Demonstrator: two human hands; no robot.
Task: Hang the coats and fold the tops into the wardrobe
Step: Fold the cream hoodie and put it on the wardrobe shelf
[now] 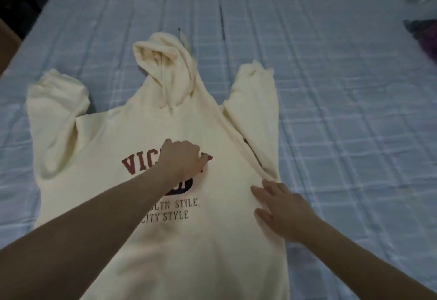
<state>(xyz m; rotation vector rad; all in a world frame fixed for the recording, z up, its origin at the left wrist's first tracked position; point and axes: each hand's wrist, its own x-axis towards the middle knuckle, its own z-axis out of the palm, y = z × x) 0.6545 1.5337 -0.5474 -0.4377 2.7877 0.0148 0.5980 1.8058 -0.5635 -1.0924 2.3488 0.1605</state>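
Observation:
A cream hoodie with red and dark lettering lies face up on the bed, hood pointing away from me and both sleeves bent upward beside the body. My left hand rests flat on the chest print, fingers curled down onto the fabric and covering part of the red letters. Spread flat with its fingers apart, my right hand presses the hoodie's right side near the armpit seam. Neither hand grips the cloth.
The bed is covered by a pale blue checked sheet. Dark and purple clothing lies at the right edge, with something greenish above it. A brown furniture edge and dark floor show at the far left.

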